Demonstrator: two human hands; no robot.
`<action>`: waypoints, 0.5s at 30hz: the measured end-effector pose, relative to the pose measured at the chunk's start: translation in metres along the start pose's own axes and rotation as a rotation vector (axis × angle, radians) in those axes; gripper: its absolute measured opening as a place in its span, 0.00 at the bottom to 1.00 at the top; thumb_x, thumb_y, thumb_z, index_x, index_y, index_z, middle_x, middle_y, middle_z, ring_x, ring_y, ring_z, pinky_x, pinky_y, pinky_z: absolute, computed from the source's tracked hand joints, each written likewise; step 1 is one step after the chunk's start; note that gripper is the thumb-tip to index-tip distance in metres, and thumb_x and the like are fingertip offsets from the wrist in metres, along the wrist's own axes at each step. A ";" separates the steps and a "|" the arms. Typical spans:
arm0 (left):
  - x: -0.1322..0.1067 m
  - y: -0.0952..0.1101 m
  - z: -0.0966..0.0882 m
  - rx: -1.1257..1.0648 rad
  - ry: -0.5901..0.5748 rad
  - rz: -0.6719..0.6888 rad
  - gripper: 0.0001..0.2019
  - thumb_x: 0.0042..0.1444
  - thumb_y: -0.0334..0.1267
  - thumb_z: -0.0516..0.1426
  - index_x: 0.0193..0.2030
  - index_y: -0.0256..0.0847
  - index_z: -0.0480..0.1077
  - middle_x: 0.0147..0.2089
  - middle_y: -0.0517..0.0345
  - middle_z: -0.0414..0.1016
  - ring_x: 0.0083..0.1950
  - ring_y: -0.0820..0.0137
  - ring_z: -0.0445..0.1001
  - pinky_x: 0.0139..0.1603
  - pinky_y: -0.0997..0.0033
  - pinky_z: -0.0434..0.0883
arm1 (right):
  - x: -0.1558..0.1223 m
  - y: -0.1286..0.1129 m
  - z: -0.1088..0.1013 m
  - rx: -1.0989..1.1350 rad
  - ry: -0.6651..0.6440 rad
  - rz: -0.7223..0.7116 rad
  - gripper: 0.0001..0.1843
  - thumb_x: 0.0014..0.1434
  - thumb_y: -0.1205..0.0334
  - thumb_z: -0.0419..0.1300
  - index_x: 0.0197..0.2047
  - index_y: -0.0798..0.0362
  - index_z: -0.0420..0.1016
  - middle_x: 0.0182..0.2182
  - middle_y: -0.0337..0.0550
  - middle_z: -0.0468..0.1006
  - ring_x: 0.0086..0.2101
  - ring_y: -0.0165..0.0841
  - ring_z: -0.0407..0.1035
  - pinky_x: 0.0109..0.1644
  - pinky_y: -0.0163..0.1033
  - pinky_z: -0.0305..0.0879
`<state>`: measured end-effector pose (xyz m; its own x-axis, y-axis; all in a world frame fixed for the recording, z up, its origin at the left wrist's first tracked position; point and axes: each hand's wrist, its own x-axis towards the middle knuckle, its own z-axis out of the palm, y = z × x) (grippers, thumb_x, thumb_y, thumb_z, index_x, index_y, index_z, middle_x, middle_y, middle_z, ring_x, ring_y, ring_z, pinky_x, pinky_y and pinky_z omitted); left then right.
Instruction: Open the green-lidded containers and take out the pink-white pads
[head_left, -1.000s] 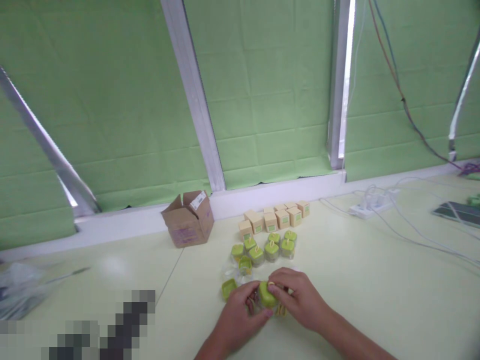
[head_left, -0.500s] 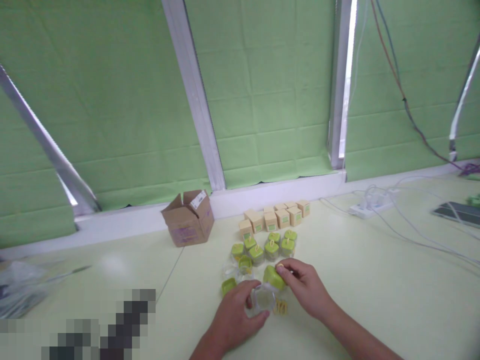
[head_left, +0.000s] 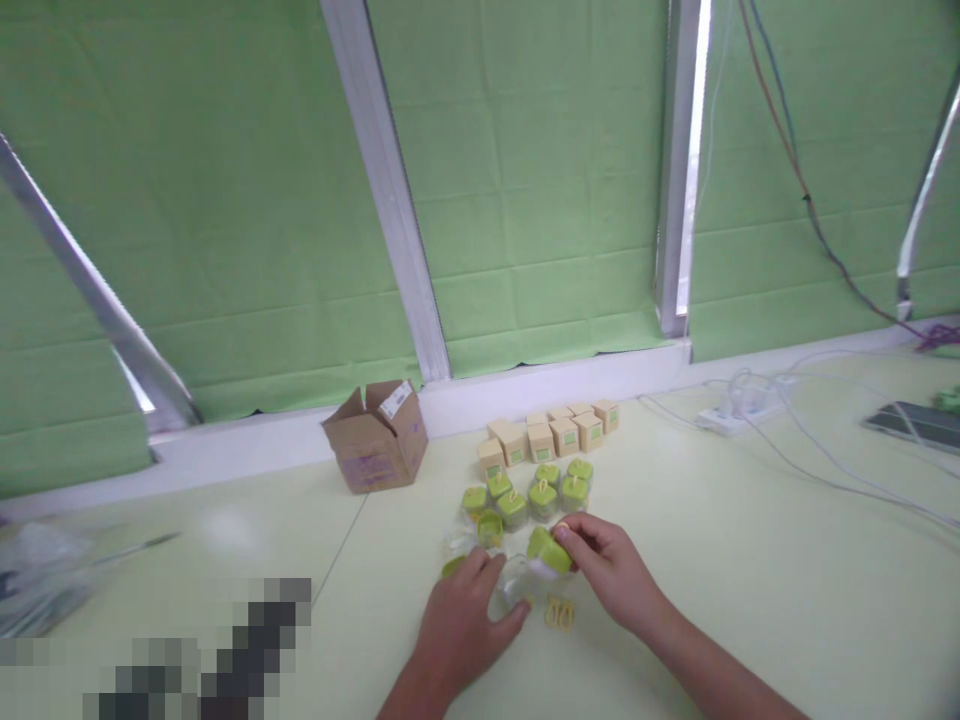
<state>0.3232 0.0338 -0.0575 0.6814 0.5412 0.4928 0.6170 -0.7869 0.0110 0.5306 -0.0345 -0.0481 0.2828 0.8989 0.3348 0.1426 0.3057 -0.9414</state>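
In the head view, your right hand (head_left: 611, 565) pinches a lime-green lid (head_left: 548, 550) between thumb and fingertips, holding it tilted just above the worktop (head_left: 750, 580); the lid is a squarish cap with rounded corners, its glossy top facing up and to the left. Your left hand (head_left: 457, 625) is curled around a small clear jar (head_left: 514, 584) that sits on the worktop directly under the lid's lower edge; the jar is see-through and pale, so its outline is faint, and whether lid and jar touch cannot be told. Just right of the jar, near your right wrist, a small yellow looped piece (head_left: 557, 612) lies flat on the worktop. Peeking out past your left fingertips is another green lid (head_left: 452, 566), mostly hidden. Beyond your hands stands a cluster of capped jars (head_left: 529, 492), each with a lime-green top, some carrying a small yellow loop, set close together in two loose rows. Behind them is a row of small tan boxes (head_left: 551, 434) with green labels, and to their left an open cardboard carton (head_left: 377, 436) near the white ledge. A white power strip (head_left: 731, 417) with trailing cables lies well to the right.
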 end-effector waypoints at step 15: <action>-0.001 0.000 0.007 -0.037 0.127 -0.018 0.25 0.54 0.44 0.61 0.58 0.40 0.65 0.49 0.46 0.75 0.50 0.56 0.75 0.49 0.58 0.74 | -0.001 0.005 0.009 0.202 -0.053 0.210 0.23 0.56 0.39 0.57 0.29 0.52 0.69 0.23 0.36 0.69 0.24 0.31 0.66 0.25 0.35 0.68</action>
<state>0.3257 0.0356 -0.0643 0.6134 0.5150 0.5987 0.6121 -0.7891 0.0517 0.5227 -0.0308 -0.0537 0.2351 0.9626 0.1343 -0.1065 0.1628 -0.9809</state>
